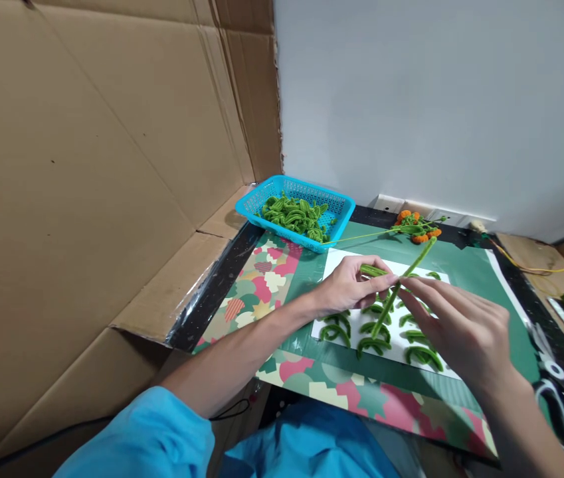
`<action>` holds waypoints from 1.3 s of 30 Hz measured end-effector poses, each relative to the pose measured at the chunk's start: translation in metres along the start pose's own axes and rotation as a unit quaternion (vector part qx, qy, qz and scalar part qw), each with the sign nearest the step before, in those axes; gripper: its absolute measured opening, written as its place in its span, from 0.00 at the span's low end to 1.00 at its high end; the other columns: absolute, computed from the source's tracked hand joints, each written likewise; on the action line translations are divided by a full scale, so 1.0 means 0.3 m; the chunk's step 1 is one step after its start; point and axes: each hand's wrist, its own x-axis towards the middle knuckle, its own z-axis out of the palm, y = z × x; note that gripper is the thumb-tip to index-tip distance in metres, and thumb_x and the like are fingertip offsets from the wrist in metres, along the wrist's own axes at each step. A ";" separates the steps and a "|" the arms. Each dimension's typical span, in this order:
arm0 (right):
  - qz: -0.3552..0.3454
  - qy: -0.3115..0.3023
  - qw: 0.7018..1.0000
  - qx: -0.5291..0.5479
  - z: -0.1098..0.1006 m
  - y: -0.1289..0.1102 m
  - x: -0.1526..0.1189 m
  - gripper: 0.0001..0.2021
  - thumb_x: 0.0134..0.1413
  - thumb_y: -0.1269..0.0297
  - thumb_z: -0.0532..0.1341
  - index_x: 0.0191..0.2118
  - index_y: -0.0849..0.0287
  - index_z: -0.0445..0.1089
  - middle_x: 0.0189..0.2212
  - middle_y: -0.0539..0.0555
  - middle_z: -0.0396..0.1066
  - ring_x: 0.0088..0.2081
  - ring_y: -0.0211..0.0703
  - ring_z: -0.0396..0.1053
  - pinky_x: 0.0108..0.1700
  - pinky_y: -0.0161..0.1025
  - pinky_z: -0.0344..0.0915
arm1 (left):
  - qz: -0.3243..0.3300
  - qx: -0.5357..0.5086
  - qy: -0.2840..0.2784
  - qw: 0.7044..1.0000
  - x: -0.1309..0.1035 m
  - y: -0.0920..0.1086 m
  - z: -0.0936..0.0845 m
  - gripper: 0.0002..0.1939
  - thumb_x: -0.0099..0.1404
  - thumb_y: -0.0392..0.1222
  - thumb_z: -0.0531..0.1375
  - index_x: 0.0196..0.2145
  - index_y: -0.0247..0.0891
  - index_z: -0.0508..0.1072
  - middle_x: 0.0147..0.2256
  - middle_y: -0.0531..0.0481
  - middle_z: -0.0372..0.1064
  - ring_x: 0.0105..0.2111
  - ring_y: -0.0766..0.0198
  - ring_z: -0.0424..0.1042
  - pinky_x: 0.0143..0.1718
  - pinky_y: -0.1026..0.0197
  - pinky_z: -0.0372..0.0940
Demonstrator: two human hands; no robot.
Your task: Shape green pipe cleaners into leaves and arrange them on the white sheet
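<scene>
Pinched in my right hand (468, 322), a fuzzy green stem (385, 310) slants from 7 to 1 o'clock, touching my left hand (349, 285), clamped on a folded green strip (371, 270).

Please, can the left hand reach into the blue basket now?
Probably yes: the blue basket is open and close by, nothing seems to block the way, but the left hand holds a green strip.

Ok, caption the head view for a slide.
Left hand and right hand meet at a straight fuzzy green strip above curved green pieces on a white sheet, a blue basket behind.
</scene>
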 end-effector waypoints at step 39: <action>0.201 0.113 0.946 0.230 0.057 0.037 0.012 0.04 0.66 0.70 0.65 0.38 0.60 0.77 0.28 0.52 0.75 0.26 0.36 0.71 0.29 0.32 0.67 | 0.214 0.297 -0.022 0.930 0.049 0.117 0.041 0.13 0.76 0.49 0.60 0.44 0.36 0.74 0.35 0.49 0.74 0.28 0.68 0.72 0.31 0.64 0.66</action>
